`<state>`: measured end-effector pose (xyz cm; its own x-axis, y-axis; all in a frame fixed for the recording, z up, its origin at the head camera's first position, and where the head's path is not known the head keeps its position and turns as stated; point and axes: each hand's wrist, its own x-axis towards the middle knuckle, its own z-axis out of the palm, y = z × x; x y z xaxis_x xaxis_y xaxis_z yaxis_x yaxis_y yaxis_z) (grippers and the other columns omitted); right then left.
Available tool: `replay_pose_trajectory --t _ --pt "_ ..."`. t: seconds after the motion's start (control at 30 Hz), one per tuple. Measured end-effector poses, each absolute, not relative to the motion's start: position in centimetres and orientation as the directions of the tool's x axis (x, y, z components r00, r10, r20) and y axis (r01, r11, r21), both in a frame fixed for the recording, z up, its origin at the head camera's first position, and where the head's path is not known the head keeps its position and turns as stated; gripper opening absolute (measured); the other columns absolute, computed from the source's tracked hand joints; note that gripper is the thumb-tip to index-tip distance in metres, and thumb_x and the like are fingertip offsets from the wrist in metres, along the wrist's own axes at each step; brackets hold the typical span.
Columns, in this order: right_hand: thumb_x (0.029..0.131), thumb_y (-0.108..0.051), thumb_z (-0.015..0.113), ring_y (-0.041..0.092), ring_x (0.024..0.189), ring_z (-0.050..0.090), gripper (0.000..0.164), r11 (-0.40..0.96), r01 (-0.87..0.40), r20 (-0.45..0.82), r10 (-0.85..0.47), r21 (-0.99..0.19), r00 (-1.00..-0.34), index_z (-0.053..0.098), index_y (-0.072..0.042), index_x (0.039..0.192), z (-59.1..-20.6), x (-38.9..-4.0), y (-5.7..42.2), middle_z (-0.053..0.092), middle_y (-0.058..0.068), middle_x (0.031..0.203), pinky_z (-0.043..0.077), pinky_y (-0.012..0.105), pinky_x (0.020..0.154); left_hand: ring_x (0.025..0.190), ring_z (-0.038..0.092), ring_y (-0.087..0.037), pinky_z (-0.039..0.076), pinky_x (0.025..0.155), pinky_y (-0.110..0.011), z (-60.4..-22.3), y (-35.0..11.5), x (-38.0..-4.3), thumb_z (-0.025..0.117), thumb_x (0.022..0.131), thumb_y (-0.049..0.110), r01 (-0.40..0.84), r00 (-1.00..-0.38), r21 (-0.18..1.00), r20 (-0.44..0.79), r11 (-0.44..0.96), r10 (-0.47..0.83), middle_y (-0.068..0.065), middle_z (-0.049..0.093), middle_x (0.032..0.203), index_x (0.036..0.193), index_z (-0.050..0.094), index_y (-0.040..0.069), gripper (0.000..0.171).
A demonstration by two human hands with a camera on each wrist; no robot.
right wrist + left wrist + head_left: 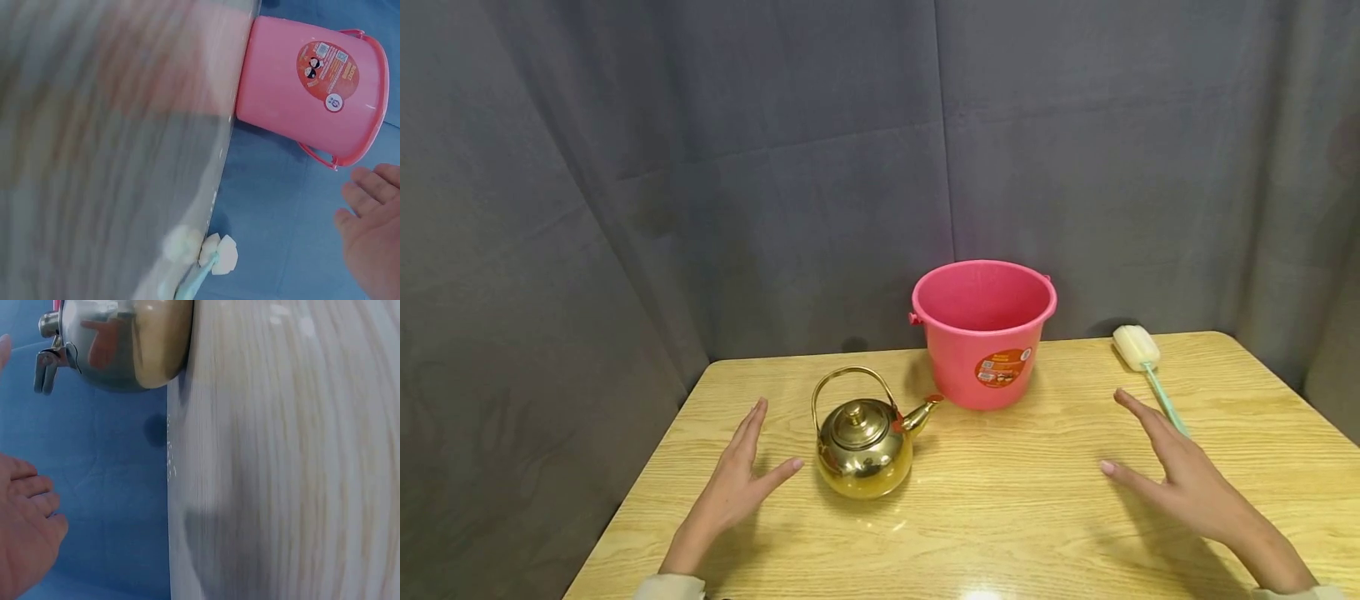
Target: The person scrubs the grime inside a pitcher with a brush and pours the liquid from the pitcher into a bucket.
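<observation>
My left hand (735, 483) hovers over the table with straight fingers and thumb spread, just left of a shiny gold teapot (865, 462). The teapot stands upright, lid on, its arched handle raised and its red-tipped spout pointing right. In the left wrist view the teapot (134, 344) shows beyond the open palm. On the right, my right hand (1187, 483) is also held above the table, fingers extended and holding nothing. Nearest to it is a sponge brush (1137, 348) with a pale green handle, lying on the table. A pink bucket (988, 358) stands upright behind the teapot.
The wood-grain table (1000, 525) has rounded back corners. A grey curtain (820, 167) hangs right behind its far edge and along the left side. The bucket carries an orange round label (328, 75), and its handle hangs down at the rim.
</observation>
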<state>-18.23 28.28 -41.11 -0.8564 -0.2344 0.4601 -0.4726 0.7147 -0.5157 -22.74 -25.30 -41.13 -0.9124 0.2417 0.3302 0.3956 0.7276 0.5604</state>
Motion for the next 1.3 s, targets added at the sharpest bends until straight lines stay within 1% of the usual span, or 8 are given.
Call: replay_pose_trajectory --t 0.03,0.17,0.4,0.57,0.77,0.9,1.03,1.3 --pt "0.087 -0.021 0.074 0.038 0.133 0.032 0.087 0.713 -0.471 0.464 -0.228 -0.519 -0.856 0.02 -0.025 0.156 -41.1 -18.2 28.1 0.034 0.014 0.152 0.031 0.059 0.097 0.141 0.015 -0.043 0.023 0.106 -0.062 -41.1 -25.2 -22.7 0.065 0.091 0.045 0.398 -0.912 0.567 0.332 0.721 0.243 -0.019 0.009 0.159 0.156 0.007 0.007 0.096" --pt "0.086 -0.022 0.074 0.043 0.131 0.033 0.087 0.703 -0.472 0.463 -0.225 -0.531 -0.857 0.021 -0.025 0.155 -41.0 -18.1 27.7 0.035 0.016 0.15 0.032 0.067 0.09 0.141 0.016 -0.042 0.023 0.106 -0.062 -41.1 -25.0 -22.7 0.064 0.092 0.043 0.408 -0.907 0.577 0.343 0.708 0.244 -0.018 0.011 0.159 0.157 0.007 0.01 0.093" --pt "0.084 -0.022 0.077 0.039 0.131 0.035 0.087 0.701 -0.475 0.482 -0.211 -0.532 -0.85 0.026 -0.026 0.154 -41.0 -18.0 27.0 0.038 0.012 0.149 0.034 0.064 0.089 0.14 0.018 -0.043 0.025 0.105 -0.063 -41.1 -24.9 -22.6 0.065 0.092 0.042 0.409 -0.904 0.588 0.365 0.698 0.222 -0.02 0.014 0.158 0.157 0.008 0.014 0.091" --pt "0.086 -0.02 0.075 0.022 0.133 0.034 0.082 0.69 -0.478 0.498 -0.193 -0.544 -0.846 0.029 -0.027 0.153 -41.0 -18.1 26.7 0.041 0.011 0.147 0.033 0.058 0.094 0.139 0.021 -0.045 0.026 0.102 -0.066 -41.1 -24.7 -22.3 0.064 0.092 0.043 0.413 -0.903 0.602 0.37 0.683 0.22 -0.02 0.016 0.157 0.157 0.009 0.015 0.09" --pt "0.086 -0.019 0.075 0.001 0.128 0.034 0.076 0.671 -0.476 0.511 -0.166 -0.568 -0.843 0.035 -0.027 0.151 -40.8 -18.0 26.3 0.046 0.01 0.143 0.035 0.06 0.089 0.138 0.023 -0.045 0.03 0.101 -0.064 -41.2 -24.4 -22.0 0.066 0.09 0.045 0.409 -0.906 0.603 0.36 0.685 0.224 -0.02 0.015 0.157 0.157 0.009 0.013 0.093" --pt "0.087 -0.019 0.074 -0.001 0.127 0.035 0.076 0.676 -0.478 0.5 -0.183 -0.561 -0.846 0.033 -0.029 0.151 -40.8 -18.0 26.1 0.046 0.009 0.143 0.035 0.036 0.099 0.138 0.025 -0.043 0.033 0.101 -0.062 -41.1 -24.3 -21.8 0.067 0.089 0.046 0.404 -0.908 0.616 0.358 0.677 0.217 -0.017 0.016 0.157 0.157 0.011 0.015 0.093" --pt "0.086 -0.016 0.075 -0.004 0.125 0.036 0.074 0.645 -0.513 0.527 -0.194 -0.567 -0.827 0.038 -0.024 0.149 -40.8 -18.3 25.7 0.048 0.01 0.141 0.026 0.006 0.092 0.137 0.025 -0.044 0.03 0.101 -0.064 -40.9 -24.1 -21.7 0.068 0.089 0.046 0.412 -0.905 0.612 0.363 0.675 0.223 -0.017 0.017 0.157 0.157 0.012 0.014 0.093" --pt "0.083 -0.01 0.077 -0.004 0.123 0.04 0.073 0.604 -0.557 0.564 -0.204 -0.57 -0.8 0.041 -0.016 0.147 -40.9 -19.0 24.6 0.05 0.008 0.138 0.03 0.006 0.092 0.139 0.021 -0.043 0.028 0.103 -0.064 -40.9 -23.7 -22.1 0.068 0.089 0.044 0.448 -0.887 0.598 0.388 0.664 0.249 -0.014 0.013 0.158 0.157 0.01 0.012 0.095"
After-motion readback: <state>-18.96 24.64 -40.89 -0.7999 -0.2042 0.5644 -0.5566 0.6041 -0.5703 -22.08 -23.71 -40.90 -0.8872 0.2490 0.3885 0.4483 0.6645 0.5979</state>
